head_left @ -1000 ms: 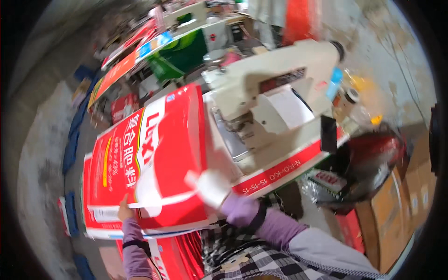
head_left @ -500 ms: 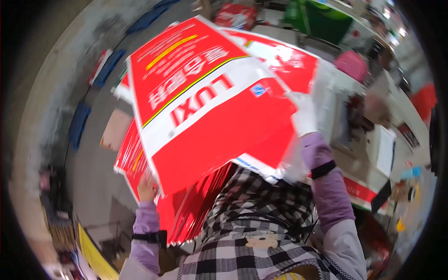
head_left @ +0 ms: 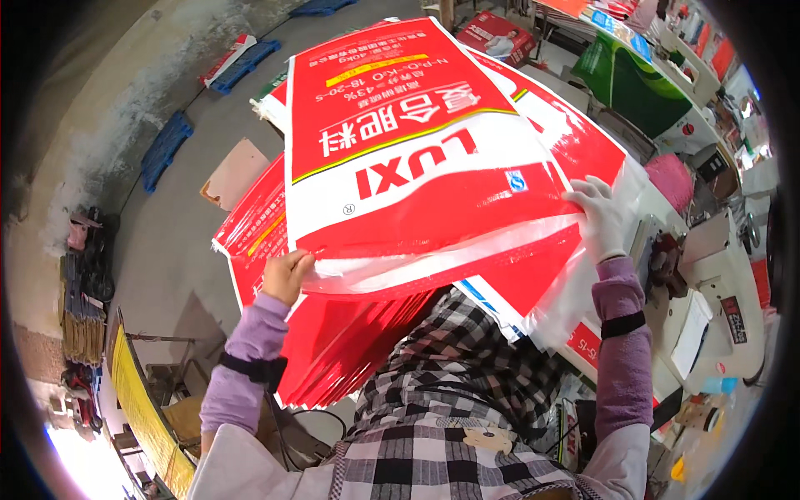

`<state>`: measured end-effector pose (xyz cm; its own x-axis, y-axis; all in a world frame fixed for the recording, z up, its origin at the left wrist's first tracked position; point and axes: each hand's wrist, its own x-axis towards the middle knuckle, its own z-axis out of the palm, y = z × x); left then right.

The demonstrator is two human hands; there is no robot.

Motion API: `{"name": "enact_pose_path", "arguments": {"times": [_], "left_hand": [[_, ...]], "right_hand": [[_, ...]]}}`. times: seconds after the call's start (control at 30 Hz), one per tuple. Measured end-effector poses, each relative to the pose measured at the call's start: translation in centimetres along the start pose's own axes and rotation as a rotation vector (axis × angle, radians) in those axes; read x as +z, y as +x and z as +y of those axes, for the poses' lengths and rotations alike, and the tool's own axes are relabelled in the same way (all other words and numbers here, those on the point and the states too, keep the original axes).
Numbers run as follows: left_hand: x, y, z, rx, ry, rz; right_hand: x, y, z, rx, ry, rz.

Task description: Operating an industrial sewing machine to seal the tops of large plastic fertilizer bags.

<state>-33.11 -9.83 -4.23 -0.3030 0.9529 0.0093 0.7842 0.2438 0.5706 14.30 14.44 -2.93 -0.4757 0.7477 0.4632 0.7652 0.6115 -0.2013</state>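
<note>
A red and white printed plastic sack (head_left: 417, 208) lies on top of a pile of similar sacks, spread between my two hands. My bare left hand (head_left: 285, 277) is closed on its near left corner, thumb on top. At its near right corner, my right hand (head_left: 598, 218) in a white glove pinches the edge. Between them the sack's near edge is folded up, and a pale film shows along it. Below, stacked red sacks (head_left: 358, 346) hang toward my checked apron (head_left: 450, 375). Clear plastic film (head_left: 575, 287) sticks out beneath my right hand.
To the right, a pale sewing machine (head_left: 725, 292) stands on a worktable beside a pink cushion-like thing (head_left: 669, 183). A green sack (head_left: 625, 83) hangs at the far right. Blue pallets (head_left: 167, 150) lie along the left wall. A yellow sheet (head_left: 146, 408) is at the lower left.
My left hand has moved farther up and my right hand rightward, both still on the sack. Its near edge has folded up, showing the pale film. The whole view has shifted.
</note>
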Motion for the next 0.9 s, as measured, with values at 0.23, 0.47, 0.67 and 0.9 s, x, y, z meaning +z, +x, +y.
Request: {"name": "enact_pose_path", "arguments": {"times": [0.23,0.47,0.67,0.9], "left_hand": [[-1.9,2.5,-3.1,-0.193,-0.604,-0.323],[-3.0,2.1,-1.9,-0.223,-1.014,-0.495],[-3.6,1.0,-0.1,-0.213,-0.981,-0.404],[-1.7,-5.9,7.8,0.418,-0.723,0.068]], "right_hand": [[1.0,-0.4,1.6,0.063,-0.019,-0.166],[1.4,-1.1,2.2,0.127,-0.025,-0.21],[-2.2,-0.1,-5.4,-0.121,-0.029,-0.251],[5.1,1.7,-15.6,-0.406,-0.014,-0.312]]}}
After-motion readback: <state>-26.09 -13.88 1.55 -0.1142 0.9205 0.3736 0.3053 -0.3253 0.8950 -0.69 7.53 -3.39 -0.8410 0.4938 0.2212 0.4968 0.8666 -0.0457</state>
